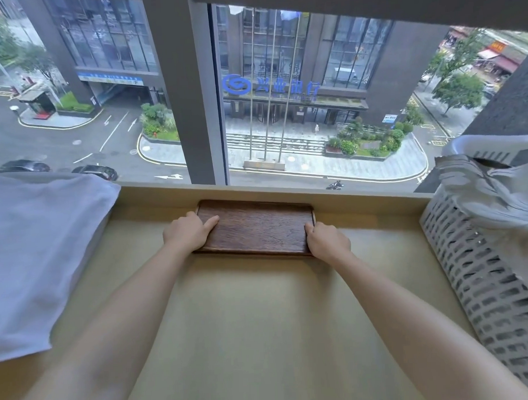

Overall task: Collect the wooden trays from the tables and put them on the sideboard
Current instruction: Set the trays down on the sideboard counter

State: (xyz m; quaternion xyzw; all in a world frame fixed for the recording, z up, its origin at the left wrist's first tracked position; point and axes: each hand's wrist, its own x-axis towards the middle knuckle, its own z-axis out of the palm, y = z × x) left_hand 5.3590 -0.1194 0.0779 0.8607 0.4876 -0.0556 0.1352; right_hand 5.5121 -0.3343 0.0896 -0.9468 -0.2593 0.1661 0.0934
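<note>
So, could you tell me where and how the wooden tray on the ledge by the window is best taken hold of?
By its two short ends, one hand from each side. The wooden tray lies flat, long side facing the person, with a thin raised rim to hook fingers under. The left hand and right hand already sit there. The pillow and laundry basket stand well clear of both ends.

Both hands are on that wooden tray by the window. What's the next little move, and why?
Probably let go and draw both hands back. The wooden tray seems to lie flat on the pale ledge near the window, with the left hand and right hand at its short ends.
</note>
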